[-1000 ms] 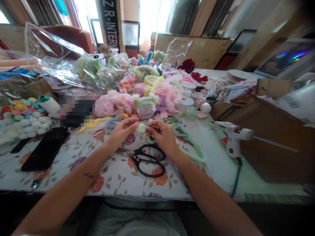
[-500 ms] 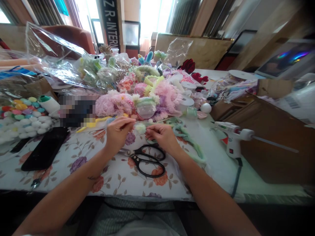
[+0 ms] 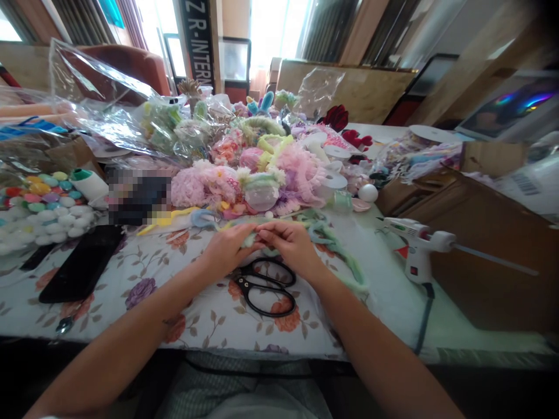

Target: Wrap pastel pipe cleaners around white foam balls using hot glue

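Observation:
My left hand (image 3: 227, 249) and my right hand (image 3: 289, 243) meet at the fingertips above the flowered cloth. Between them is a small pale green fluffy piece (image 3: 249, 239), mostly covered by the fingers. Both hands are closed on it, the right one in a pinch. Just below lies a pair of scissors (image 3: 271, 295) with black loop handles; its blades are partly hidden under my left hand. Fuzzy green and blue strands (image 3: 345, 256) lie to the right of my right hand.
Fluffy pink trimmings (image 3: 196, 183) and wrapped flowers are heaped behind the hands. A white glue gun (image 3: 417, 244) stands at right by a cardboard box (image 3: 493, 256). At left lie a black phone (image 3: 81, 265) and a bag of pompoms (image 3: 52, 215).
My left hand has moved right and slightly down, bringing its fingers against my right hand. The pale green piece, visible between the hands before, is now mostly covered.

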Motion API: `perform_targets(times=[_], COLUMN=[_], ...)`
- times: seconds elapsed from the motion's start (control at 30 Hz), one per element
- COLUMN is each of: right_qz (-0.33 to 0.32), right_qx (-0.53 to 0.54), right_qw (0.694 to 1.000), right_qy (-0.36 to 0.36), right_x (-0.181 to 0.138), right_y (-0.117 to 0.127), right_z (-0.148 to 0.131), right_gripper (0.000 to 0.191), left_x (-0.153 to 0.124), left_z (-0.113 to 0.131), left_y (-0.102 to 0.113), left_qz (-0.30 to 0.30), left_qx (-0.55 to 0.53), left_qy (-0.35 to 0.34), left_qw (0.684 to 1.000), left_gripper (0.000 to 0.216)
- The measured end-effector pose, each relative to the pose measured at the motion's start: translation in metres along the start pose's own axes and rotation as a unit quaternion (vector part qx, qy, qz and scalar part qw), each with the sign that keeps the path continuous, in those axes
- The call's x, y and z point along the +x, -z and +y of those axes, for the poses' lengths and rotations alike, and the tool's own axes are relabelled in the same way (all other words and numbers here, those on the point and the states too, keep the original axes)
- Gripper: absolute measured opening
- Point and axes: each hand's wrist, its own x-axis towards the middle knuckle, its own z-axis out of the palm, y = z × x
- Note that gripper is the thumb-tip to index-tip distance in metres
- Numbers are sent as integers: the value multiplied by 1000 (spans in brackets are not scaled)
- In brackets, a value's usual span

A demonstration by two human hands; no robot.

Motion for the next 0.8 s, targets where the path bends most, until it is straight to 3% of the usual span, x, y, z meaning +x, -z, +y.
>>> perform_targets(times=[0.13, 0.23, 0.33, 0.4, 0.47, 0.6, 0.7, 0.8], right_qz=[80, 121, 94, 54, 26, 40, 71, 86], right_qx=[4, -3, -23, -42, -55, 23, 65, 33], right_qw=[997, 993, 995, 997, 997, 999, 994, 995], right_qy=[-15, -6, 1, 19, 37, -5, -45, -30], right_x=[3, 4, 1, -1, -3, -2, 0, 0], right_y=[5, 6, 2, -2, -5, -2, 0, 0], right_z=[5, 5, 3, 1, 1, 2, 4, 5], right_gripper=[22, 23, 20, 16, 13, 16, 19, 19], left_x=[1, 3, 6, 7, 7, 6, 5, 7], left_z=[-5, -6, -5, -2, 1, 0, -5, -7], left_y=[9, 15, 13, 9, 3, -2, 1, 7], left_qz=[-18, 73, 159, 133, 75, 53, 86, 139], left_qx=[39, 24, -75, -135, -174, -247, -301, -307], left_qy=[84, 138, 72, -9, -28, 85, 170, 211], left_qw=[996, 987, 982, 982, 982, 964, 934, 917], left_gripper=[26, 38, 36, 48, 49, 34, 38, 32])
